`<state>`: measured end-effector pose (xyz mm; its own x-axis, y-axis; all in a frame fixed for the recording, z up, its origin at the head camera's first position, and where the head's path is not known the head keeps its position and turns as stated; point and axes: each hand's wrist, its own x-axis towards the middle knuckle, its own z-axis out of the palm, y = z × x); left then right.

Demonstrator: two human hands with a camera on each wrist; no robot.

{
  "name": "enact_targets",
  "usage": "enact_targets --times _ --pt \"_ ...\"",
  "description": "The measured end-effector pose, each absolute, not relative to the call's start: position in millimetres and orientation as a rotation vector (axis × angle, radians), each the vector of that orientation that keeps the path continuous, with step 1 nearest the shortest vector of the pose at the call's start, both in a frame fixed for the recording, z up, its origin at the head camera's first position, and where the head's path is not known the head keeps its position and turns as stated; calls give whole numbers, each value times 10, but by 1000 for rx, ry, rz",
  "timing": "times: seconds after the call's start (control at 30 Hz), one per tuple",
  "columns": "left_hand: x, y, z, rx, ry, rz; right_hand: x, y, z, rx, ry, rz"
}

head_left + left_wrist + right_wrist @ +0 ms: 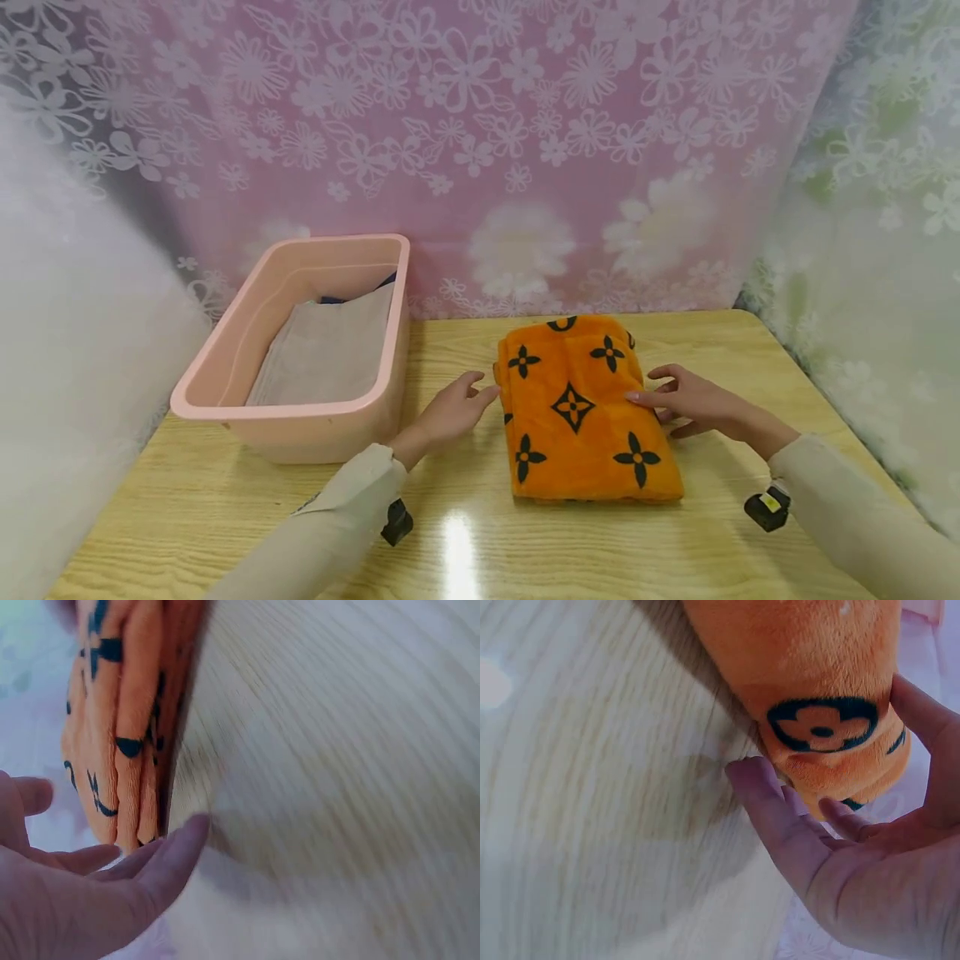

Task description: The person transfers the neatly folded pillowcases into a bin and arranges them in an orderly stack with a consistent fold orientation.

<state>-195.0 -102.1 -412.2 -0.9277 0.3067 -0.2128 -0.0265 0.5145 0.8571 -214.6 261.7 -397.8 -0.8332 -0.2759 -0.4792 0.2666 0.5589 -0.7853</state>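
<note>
A folded orange towel (585, 462) with black flower and diamond motifs lies flat on the table. By its left side is my left hand (450, 408), fingers loosely bent and holding nothing. The left wrist view shows the towel's stacked layers (135, 712) just beyond the fingertips (196, 825). On the other side, my right hand (697, 400) has its thumb at the towel's upper right edge and its fingers spread beside it. In the right wrist view, the rounded fold of the towel (802, 652) lies between thumb (922, 709) and fingers, with the fingertips down near the tabletop.
A pink plastic tub (315, 429) stands at the left of the wooden table (570, 550). Inside lies a folded grey cloth (322, 354), with a bit of dark blue fabric (332, 300) behind it. A pink floral curtain (480, 150) hangs along the back.
</note>
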Motion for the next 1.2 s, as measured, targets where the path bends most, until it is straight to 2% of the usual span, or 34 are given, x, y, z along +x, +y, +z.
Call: enact_targets --times 0.17,0.33,0.8,1.2 --pt "-1965 -972 -4120 -57 1930 1751 -2161 2638 -3952 11 2129 -1336" --pt "-1969 -868 -4202 -211 1647 1904 -2172 2582 -3961 41 2066 -1387" --pt "-2029 -492 -4298 -273 1514 2004 -2151 2584 -4053 53 2022 -1484" --pt "-1989 -444 -4253 -210 1637 1988 -2089 2594 -4081 35 1989 -1548"
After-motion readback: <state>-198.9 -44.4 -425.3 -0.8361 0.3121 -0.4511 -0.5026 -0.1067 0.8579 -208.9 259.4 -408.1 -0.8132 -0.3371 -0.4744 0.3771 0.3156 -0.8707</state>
